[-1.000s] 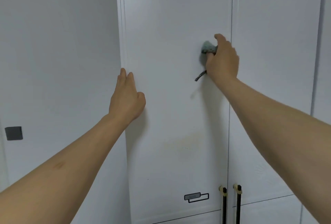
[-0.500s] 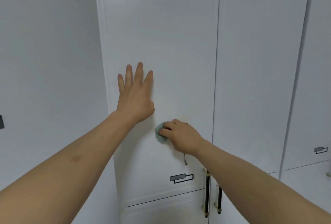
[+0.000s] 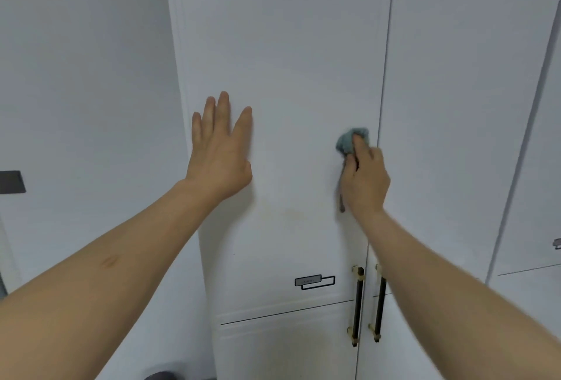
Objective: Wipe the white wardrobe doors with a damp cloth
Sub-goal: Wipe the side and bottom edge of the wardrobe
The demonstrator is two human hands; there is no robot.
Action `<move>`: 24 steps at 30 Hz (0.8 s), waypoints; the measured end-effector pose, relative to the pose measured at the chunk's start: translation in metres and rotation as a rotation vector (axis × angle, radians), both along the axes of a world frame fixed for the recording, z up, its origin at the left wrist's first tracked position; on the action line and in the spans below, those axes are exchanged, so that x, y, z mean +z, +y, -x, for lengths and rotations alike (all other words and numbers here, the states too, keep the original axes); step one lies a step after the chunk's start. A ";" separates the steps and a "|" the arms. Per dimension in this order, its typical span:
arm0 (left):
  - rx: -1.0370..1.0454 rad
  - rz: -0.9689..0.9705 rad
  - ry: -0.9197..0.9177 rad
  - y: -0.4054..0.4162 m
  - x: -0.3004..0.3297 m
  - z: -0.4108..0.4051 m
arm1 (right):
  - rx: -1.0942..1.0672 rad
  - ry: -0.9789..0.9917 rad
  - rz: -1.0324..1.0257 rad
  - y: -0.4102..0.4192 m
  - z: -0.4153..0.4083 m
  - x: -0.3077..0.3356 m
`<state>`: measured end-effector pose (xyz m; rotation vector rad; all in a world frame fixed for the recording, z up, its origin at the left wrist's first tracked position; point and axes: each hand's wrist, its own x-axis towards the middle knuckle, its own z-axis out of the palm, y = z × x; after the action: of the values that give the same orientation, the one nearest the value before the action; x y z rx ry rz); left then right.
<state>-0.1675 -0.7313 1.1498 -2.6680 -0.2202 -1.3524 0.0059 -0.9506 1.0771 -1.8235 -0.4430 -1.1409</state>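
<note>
One camera only, worn on the person's head, is supplying the single view. It is facing forward and slightly downward, square onto the tall white wardrobe door, at close range, roughly arm's reach. The door is filling the frame centre. Beside the door, on its hinge-free edge, a second door is running along; on its other side a plain wall is showing. Both forearms are entering from the lower corners. The wide-angle lens is bowing the door edges.

The wardrobe door is plain white, with a faint yellowish smudge low down. The cloth is dull teal-grey. The handles are black (gold at the ends).
</note>
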 end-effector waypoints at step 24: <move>-0.109 0.436 -0.192 0.067 0.006 0.020 | 0.040 -0.184 0.205 0.090 0.046 0.137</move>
<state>-0.1876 -0.6643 1.1563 -2.9242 -0.4427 -1.7765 -0.0401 -0.8603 1.2141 -1.8817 -0.7228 -1.2802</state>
